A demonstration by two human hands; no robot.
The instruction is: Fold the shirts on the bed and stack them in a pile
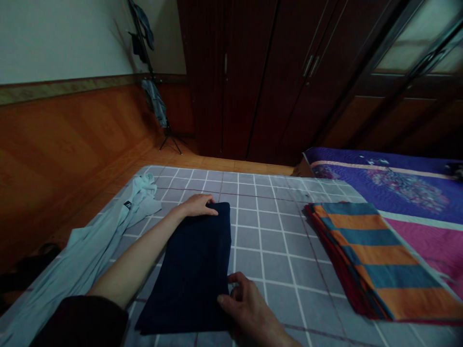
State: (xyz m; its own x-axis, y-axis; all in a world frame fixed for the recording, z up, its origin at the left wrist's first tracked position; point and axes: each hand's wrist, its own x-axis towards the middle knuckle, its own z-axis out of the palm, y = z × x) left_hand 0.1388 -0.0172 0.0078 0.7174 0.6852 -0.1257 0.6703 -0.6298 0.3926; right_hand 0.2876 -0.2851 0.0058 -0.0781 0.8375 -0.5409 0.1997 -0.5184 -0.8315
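A dark navy cloth [197, 270], folded into a long flat shape, lies on the grey checked bed cover [267, 231]. My left hand [198, 206] rests at its far left corner, thumb on the cloth and the other fingers along the far edge. At the near right edge of the cloth is my right hand [244, 300], its thumb and index finger curled on that edge; its remaining fingers are partly hidden.
Left of the cloth lies a crumpled pale green garment [104, 241]. A folded stack with an orange and blue striped top [376, 250] sits at the right. Beyond are a purple bedspread [415, 188], dark wardrobe [249, 82] and clothes stand [152, 72].
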